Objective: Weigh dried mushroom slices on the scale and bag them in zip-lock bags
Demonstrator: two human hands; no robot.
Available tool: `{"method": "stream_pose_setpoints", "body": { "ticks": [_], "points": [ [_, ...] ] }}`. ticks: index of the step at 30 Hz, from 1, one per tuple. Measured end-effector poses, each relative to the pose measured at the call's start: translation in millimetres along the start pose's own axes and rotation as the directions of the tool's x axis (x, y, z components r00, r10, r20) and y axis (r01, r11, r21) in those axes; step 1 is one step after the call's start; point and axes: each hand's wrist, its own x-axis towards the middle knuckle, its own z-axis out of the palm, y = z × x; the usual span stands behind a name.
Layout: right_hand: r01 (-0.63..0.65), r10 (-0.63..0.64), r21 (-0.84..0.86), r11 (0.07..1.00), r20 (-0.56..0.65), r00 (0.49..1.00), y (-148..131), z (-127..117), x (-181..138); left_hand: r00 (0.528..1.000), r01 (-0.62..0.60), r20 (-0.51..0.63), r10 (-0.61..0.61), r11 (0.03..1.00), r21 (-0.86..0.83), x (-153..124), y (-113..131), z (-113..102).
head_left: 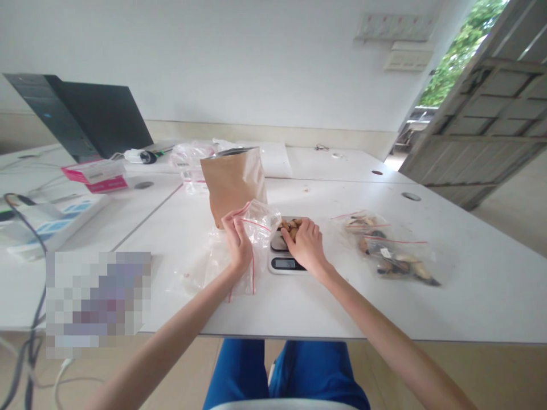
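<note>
My left hand [238, 242] is closed on a clear zip bag [261, 219] with a red seal line, its mouth facing the scale. My right hand [308, 245] curls over brown, dried-looking pieces [290, 229] on a small digital kitchen scale [277, 269]; its fingers are partly hidden behind the hand. The scale's display is lit, but I cannot read it. Behind my left hand stands an open brown paper pouch [233, 182]. More flat clear zip bags [216, 267] lie under my left wrist.
Filled zip bags [401, 262] with brown and pale pieces lie right of the scale. Farther back left are a pink-and-white box [100, 173], plastic packets [192, 154] and a black computer tower [77, 117]. A power strip [60, 225] and cables occupy the left side; the table's front edge is near.
</note>
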Motion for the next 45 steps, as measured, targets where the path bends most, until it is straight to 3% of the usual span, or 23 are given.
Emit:
{"method": "stream_pose_setpoints", "body": {
  "ticks": [8,18,22,26,30,35,38,40,42,45],
  "points": [
    [-0.021,0.023,-0.099,0.995,0.012,1.0,2.9,-1.5,-5.6,0.999,-0.028,0.042,0.03,0.999,-0.039,-3.8,4.9,-1.9],
    [0.249,-0.239,-0.154,0.956,0.078,0.968,26.1,-12.5,4.6,0.992,-0.114,0.049,0.117,0.992,-0.06,-4.5,5.6,-3.0],
    [0.292,-0.286,-0.052,0.955,0.1,0.953,33.2,-18.4,9.2,0.992,-0.102,0.061,0.106,0.993,-0.06,-5.6,5.0,-3.6],
    [0.203,-0.212,0.118,0.972,0.077,0.974,34.7,-25.0,13.0,0.994,-0.086,0.065,0.088,0.995,-0.042,-6.5,2.2,-3.7],
    [0.111,-0.128,0.311,0.944,0.035,0.991,23.7,-39.7,21.6,0.994,-0.084,0.067,0.088,0.995,-0.053,-6.9,1.3,-3.0],
    [0.17,-0.177,0.427,0.888,-0.023,0.984,3.7,-72.4,38.2,0.993,-0.068,0.092,0.075,0.994,-0.083,-6.9,3.8,-2.1],
    [0.235,-0.305,0.507,0.829,0.058,0.951,-8.5,-92.2,47.5,0.991,-0.052,0.119,0.063,0.994,-0.091,-7.1,4.9,-1.6],
    [0.28,-0.418,0.481,0.831,0.209,0.884,-19.4,-101.5,52.6,0.989,-0.052,0.132,0.066,0.994,-0.1,-7.4,5.6,-1.4],
    [0.33,-0.467,0.379,0.865,0.365,0.805,-33.7,-106.3,56.8,0.988,-0.061,0.135,0.075,0.992,-0.108,-7.6,6.7,-1.3],
    [0.393,-0.43,0.188,0.9,0.52,0.738,-59.4,-103.9,61.1,0.987,-0.083,0.131,0.098,0.99,-0.116,-7.5,8.8,-1.8]
  ]
}}
